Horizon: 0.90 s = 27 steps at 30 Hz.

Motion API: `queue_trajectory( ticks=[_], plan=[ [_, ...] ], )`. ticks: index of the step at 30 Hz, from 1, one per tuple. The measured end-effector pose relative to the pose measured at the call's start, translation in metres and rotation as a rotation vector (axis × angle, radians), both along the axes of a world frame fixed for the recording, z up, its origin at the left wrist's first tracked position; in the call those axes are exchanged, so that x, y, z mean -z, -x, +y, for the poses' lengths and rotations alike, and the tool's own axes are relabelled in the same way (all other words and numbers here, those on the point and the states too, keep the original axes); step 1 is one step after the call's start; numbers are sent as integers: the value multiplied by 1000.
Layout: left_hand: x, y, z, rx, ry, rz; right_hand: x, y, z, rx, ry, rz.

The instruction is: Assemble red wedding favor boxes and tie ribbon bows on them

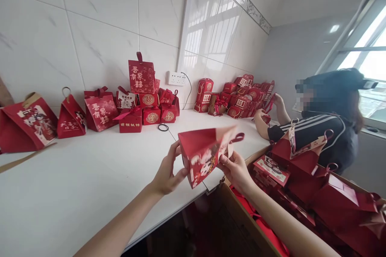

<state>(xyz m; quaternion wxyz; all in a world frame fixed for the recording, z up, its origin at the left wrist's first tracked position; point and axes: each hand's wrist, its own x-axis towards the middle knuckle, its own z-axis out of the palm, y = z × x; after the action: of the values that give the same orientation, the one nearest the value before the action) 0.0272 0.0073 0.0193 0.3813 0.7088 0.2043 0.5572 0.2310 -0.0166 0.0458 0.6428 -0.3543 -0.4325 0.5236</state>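
Note:
A red gift box (202, 154) with a printed figure and a ribbon loop is held in the air, tilted, above the table's front edge. Its left end is gripped by my left hand (169, 170), thumb on the near face and fingers round the back. My right hand (237, 170) closes on the other end near the dark red loop (237, 138), with the thumb pressed on the printed side. The far side of the box and some fingertips are hidden.
Red gift boxes (101, 110) line the white table (90, 192) along the tiled wall, with more boxes (241, 96) stacked farther right. A black ring (163, 127) lies behind my hands. At right stands a carton (250, 217) of red boxes; beyond it, another person (328, 108) handles boxes.

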Motion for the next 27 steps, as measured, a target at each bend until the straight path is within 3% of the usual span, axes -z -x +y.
queue_trajectory(
  ticks=[5,8,11,15,19,24,27],
  plan=[
    [-11,-6,2,-31,452,-181,-12,4,-11,-48,250,68],
    [-13,-8,7,-32,586,-194,-19,10,-13,-32,448,173],
    [-10,-9,13,-44,631,-205,-23,15,-13,-57,537,272],
    [-10,-7,12,-83,515,-181,-25,11,-13,-127,579,352],
    [-14,-5,1,-162,307,-67,-13,-4,-12,-180,645,465],
    [-17,-8,-14,-102,112,61,9,-26,-16,-297,606,526],
    [-16,-10,-15,-106,-57,102,13,-35,-23,-340,583,486]
  ],
)
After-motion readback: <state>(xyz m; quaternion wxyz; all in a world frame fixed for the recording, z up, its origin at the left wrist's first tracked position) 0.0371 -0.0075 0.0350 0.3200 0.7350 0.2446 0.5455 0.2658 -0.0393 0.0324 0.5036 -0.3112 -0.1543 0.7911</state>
